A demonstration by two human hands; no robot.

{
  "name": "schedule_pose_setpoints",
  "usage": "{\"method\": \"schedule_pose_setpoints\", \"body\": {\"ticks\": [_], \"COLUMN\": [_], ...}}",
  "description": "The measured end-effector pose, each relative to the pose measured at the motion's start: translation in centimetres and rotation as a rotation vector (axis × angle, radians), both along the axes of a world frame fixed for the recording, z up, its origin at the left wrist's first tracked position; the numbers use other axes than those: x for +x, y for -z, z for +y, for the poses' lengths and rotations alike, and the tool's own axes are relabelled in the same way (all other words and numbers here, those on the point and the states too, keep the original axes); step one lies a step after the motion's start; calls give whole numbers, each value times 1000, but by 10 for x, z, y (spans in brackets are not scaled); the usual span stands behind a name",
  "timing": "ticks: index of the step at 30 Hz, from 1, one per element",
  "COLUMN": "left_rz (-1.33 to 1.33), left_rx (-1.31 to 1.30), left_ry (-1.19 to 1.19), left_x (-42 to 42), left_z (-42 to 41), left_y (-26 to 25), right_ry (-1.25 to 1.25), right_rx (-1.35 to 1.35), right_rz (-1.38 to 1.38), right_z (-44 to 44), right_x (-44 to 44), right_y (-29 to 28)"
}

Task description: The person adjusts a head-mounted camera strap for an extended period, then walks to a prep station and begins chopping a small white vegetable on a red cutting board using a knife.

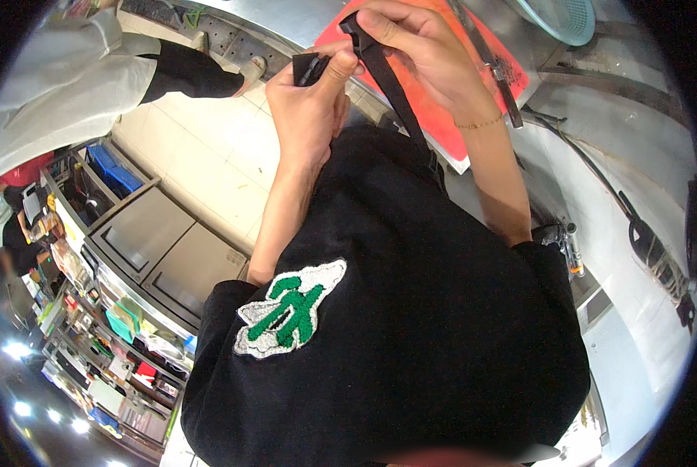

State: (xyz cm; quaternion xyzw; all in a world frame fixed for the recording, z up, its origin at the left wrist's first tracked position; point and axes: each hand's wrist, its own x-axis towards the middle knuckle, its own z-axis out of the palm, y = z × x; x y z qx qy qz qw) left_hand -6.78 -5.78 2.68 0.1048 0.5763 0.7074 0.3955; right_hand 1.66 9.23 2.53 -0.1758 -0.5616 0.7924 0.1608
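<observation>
My left hand (319,99) grips a black buckle piece with strap (307,69) between thumb and fingers. My right hand (427,55), with a thin bracelet at the wrist, pinches another black plastic buckle piece (354,32) close to the left thumb. From it a black webbing strap (398,99) runs down to my waist. The two pieces are apart. Behind the right hand lies a red cutting board (442,131), and a knife (488,61) rests across it beside the right wrist.
A light blue plastic basket (564,20) stands beyond the board on the metal counter (278,20). Another person's dark trouser leg (194,73) and sandal are at the upper left. Steel cabinets (144,233) stand across the tiled floor (191,152). A cable (594,160) lies at the right.
</observation>
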Motion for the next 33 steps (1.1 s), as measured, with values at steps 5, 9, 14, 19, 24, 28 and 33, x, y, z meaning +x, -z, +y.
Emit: {"method": "schedule_pose_setpoints", "body": {"ticks": [5, 9, 14, 19, 24, 28, 33], "left_rz": [-16, -9, 204, 552, 605, 657, 578], "left_rx": [-23, 1, -101, -148, -165, -102, -186], "left_ry": [179, 298, 244, 205, 178, 182, 188], "left_x": [4, 7, 7, 6, 8, 8, 5], "left_z": [2, 5, 8, 10, 13, 17, 14], "left_y": [6, -1, 3, 2, -5, -1, -2], "right_ry": [-3, 4, 18, 74, 31, 58, 69], "right_rx": [-327, -350, -433, -469, -429, -375, -425], "right_rz": [86, 78, 86, 52, 31, 41, 9], "right_z": [-1, 6, 9, 0, 4, 3, 2], "right_x": [5, 8, 14, 9, 10, 6, 5], "right_y": [8, 13, 13, 5, 12, 15, 9]}}
